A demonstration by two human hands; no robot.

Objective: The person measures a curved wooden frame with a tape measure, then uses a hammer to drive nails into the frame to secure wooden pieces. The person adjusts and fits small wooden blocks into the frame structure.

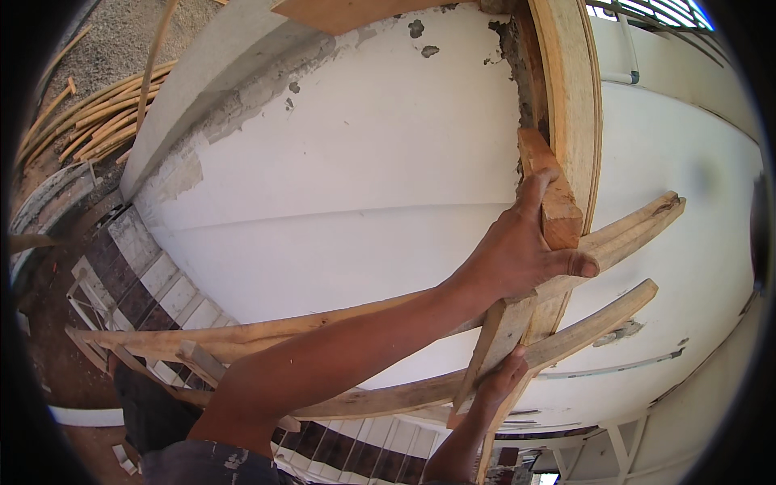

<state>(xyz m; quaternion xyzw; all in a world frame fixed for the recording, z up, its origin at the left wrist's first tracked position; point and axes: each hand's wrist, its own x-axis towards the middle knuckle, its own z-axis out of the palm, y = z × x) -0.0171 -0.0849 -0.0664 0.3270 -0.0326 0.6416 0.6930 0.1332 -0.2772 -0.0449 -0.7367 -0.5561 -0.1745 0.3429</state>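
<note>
My left hand (pixel 521 238) is closed around a short wooden block (pixel 563 217), its thumb pointing toward the block's lower end. The block rests against the side of a tall wooden plank (pixel 566 73) that runs up the wall's edge. Lower down, my right hand (pixel 503 378) is wrapped on the rung (pixel 495 343) of a rough wooden ladder, close to where the rung meets a rail; some of its fingers are hidden. The ladder's two rails, an upper rail (pixel 242 335) and a lower rail (pixel 388 396), stretch from left to right beneath my left forearm.
A white plastered wall (pixel 347 162) with chipped grey patches stands behind the ladder. Brown-and-white tiled steps (pixel 162 283) lie far below. A pile of wooden poles (pixel 101 121) sits on gravel at upper left. Another white wall (pixel 663 145) rises to the right.
</note>
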